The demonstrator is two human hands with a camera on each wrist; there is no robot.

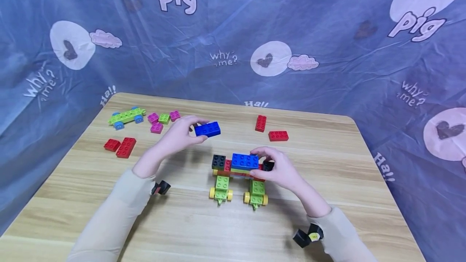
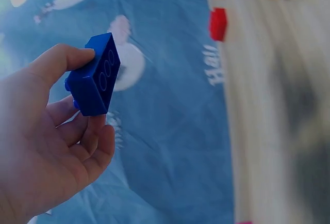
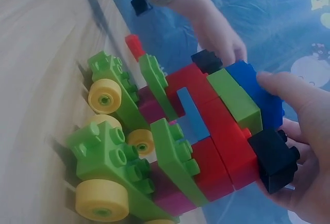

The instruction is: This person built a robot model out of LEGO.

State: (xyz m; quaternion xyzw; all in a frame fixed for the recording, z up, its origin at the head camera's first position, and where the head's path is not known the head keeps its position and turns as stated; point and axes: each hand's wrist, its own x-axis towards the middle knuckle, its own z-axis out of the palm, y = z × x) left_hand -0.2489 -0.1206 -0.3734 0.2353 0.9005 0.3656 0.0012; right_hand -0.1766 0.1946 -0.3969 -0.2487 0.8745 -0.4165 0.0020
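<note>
My left hand (image 1: pixel 180 134) pinches a blue brick (image 1: pixel 208 129) between thumb and fingers, raised over the table. In the left wrist view the hollow underside of this brick (image 2: pixel 98 77) shows. My right hand (image 1: pixel 278 169) grips the top of a built brick vehicle (image 1: pixel 222 183) around its upper blue brick (image 1: pixel 245 160). In the right wrist view the vehicle has green wheeled bases (image 3: pixel 105 152) with yellow wheels (image 3: pixel 103 199), red bricks (image 3: pixel 227 141) above, a green brick (image 3: pixel 234 100) under the blue one, and a black brick (image 3: pixel 273 157) beside the fingers.
At the table's left lie a green wheeled base (image 1: pixel 127 117) with blue wheels, several small pink and green bricks (image 1: pixel 164 119), and two red bricks (image 1: pixel 126 147). Two more red bricks (image 1: pixel 278 136) lie toward the back right. A patterned blue cloth (image 1: pixel 233 31) hangs behind the table.
</note>
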